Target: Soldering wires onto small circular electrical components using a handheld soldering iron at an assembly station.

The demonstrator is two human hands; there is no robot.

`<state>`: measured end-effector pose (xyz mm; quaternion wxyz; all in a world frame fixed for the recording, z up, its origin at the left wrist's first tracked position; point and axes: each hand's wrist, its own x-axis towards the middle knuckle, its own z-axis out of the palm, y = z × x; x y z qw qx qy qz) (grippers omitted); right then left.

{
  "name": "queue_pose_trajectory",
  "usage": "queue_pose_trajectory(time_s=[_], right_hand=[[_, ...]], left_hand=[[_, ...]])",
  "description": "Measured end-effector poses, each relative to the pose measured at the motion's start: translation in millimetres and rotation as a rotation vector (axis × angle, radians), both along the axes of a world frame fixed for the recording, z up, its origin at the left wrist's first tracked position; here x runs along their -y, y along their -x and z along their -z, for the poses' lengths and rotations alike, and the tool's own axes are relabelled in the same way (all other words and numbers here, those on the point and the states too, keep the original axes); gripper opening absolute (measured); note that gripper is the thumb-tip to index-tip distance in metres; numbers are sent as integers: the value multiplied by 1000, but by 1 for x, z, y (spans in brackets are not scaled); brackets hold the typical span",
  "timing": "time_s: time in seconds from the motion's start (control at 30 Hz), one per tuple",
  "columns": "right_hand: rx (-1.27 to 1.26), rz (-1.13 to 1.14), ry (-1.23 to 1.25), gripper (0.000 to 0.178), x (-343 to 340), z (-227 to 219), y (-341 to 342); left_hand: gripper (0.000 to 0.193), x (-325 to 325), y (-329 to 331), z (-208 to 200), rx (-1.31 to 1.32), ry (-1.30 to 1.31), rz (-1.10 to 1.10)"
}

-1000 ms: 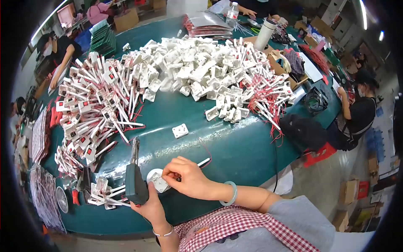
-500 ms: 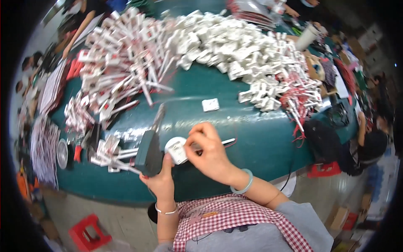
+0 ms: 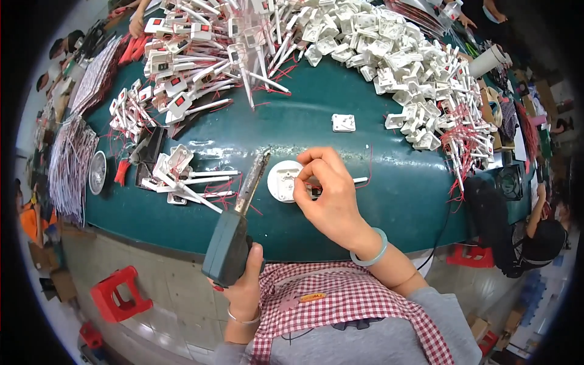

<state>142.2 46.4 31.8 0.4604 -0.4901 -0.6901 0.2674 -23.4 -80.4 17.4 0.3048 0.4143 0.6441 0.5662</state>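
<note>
My left hand [image 3: 242, 287] is wrapped round the grip of a dark green handheld power tool [image 3: 225, 248], held up at the table's front edge. Its long, worn metal tip [image 3: 252, 182] points away from me. My right hand [image 3: 331, 194] is closed in a pinch at a round white disc [image 3: 275, 187] with a square white plastic piece [image 3: 287, 182] on it. What the fingertips hold is hidden or too small to name. From behind this hand a white stem [image 3: 361, 180] with a thin red wire sticks out to the right.
White stemmed parts with red wires [image 3: 182, 67] pile up at the far left. A heap of white plastic housings [image 3: 365, 42] fills the far right. One flat white piece [image 3: 344, 123] lies alone mid-table. A smaller cluster [image 3: 176, 173] sits left, beside a metal bowl [image 3: 97, 173].
My left hand, with the power tool, has drawn back toward me, away from the disc. My right hand stays at the disc. The whole view has shifted.
</note>
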Motion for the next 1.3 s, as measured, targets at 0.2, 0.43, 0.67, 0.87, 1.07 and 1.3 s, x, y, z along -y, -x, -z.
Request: queue_pose_trajectory(time_s=[0.2,0.43,0.67,0.87,1.07,1.3], right_hand=[[22,-23,-50,13,0,10,0],[-43,-62,-41,14,1,6,-6],[19,24,-70,17,20,-3,-3],[21,111,-90,18,12,6,5],[-3,92,-76,17,6,10,4],[-67,-2,111,11,16,-10,-5]], left_hand=[[44,-12,-12,-11,165,65,0],[42,-30,-18,-2,138,-38,50],[31,-68,-35,6,75,-179,67],[25,-72,-40,9,-74,-176,106],[26,-75,-38,16,-29,-154,93],[26,-76,-37,12,-6,-140,98]])
